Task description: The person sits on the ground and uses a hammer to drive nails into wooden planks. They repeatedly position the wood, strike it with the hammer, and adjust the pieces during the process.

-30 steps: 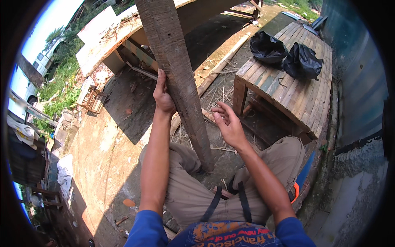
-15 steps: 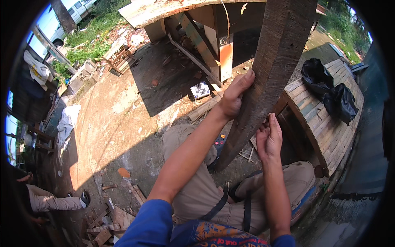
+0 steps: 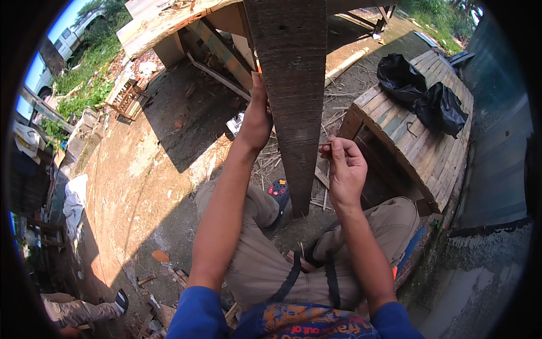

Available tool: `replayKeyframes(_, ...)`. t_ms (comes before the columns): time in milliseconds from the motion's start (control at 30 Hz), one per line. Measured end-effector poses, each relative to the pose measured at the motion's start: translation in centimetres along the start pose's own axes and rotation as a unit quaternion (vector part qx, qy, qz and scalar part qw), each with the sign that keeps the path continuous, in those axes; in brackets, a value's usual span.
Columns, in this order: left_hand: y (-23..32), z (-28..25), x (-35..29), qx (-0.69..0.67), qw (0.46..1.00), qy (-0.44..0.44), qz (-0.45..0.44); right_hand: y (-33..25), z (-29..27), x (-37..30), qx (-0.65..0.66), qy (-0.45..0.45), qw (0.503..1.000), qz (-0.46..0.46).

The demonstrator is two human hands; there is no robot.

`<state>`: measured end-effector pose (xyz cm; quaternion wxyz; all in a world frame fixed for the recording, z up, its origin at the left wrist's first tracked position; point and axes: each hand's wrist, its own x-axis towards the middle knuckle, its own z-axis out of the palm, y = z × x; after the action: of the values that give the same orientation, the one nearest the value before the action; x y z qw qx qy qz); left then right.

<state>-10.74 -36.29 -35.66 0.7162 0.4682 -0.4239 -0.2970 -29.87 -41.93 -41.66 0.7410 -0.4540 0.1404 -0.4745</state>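
Note:
A long dark wooden plank (image 3: 294, 107) stands upright before me, its narrow lower end down between my feet. My left hand (image 3: 257, 123) is closed on the plank's left edge, thumb up, its fingers hidden behind the wood. Beside the right edge, my right hand (image 3: 346, 166) is pinched, thumb against the fingers, fingertips close to the wood. What it pinches, if anything, is too small to make out. Behind my left hand, a small white printed box (image 3: 235, 123) lies on the ground, partly covered.
A slatted wooden platform (image 3: 415, 121) with black plastic bags (image 3: 402, 79) stands at right. A rough-topped wooden table (image 3: 169, 27) is at far left, a small wooden chair (image 3: 125, 100) beyond it. Wood scraps lie near-left, beside another person's leg (image 3: 84, 309). A wall rises at far right.
The plank has swung from a slant to nearly upright and leftward in view, my left hand moving with it. My right hand has shifted left and its fingers have curled in. The view has turned right.

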Motion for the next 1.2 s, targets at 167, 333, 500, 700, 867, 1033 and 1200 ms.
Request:
replayKeyframes(167, 1.8, 3.4, -0.2, -0.004, 0.996, 0.087, 0.035, -0.3, 0.2, -0.1, -0.059, 0.013, 0.998, -0.018)
replayKeyframes(333, 2.2, 4.6, 0.6, -0.046, 0.994, 0.096, 0.024, -1.1, 0.8, -1.5, -0.074, -0.004, 0.997, -0.03)
replayKeyframes(500, 2.2, 4.6, 0.6, -0.041, 0.994, 0.092, 0.034, -1.0, -1.1, -1.7, -0.047, -0.053, 0.997, -0.012)
replayKeyframes(700, 1.5, 5.1, 0.0, -0.041, 0.995, 0.083, 0.02, 1.6, -2.0, -1.3, -0.285, -0.051, 0.955, -0.064)
replayKeyframes(867, 1.8, 4.9, -1.4, 0.091, 0.995, 0.044, 0.006, 2.1, -1.2, -0.6, -0.277, -0.096, 0.954, -0.054)
replayKeyframes(1033, 2.0, 3.3, -4.1, 0.191, 0.98, -0.054, -0.025, 2.8, -1.3, 0.0, -0.35, -0.036, 0.931, -0.098)
replayKeyframes(1200, 1.2, 0.8, -5.8, 0.21, 0.974, -0.067, -0.041, 3.3, 0.3, 1.0, -0.329, -0.012, 0.942, -0.069)
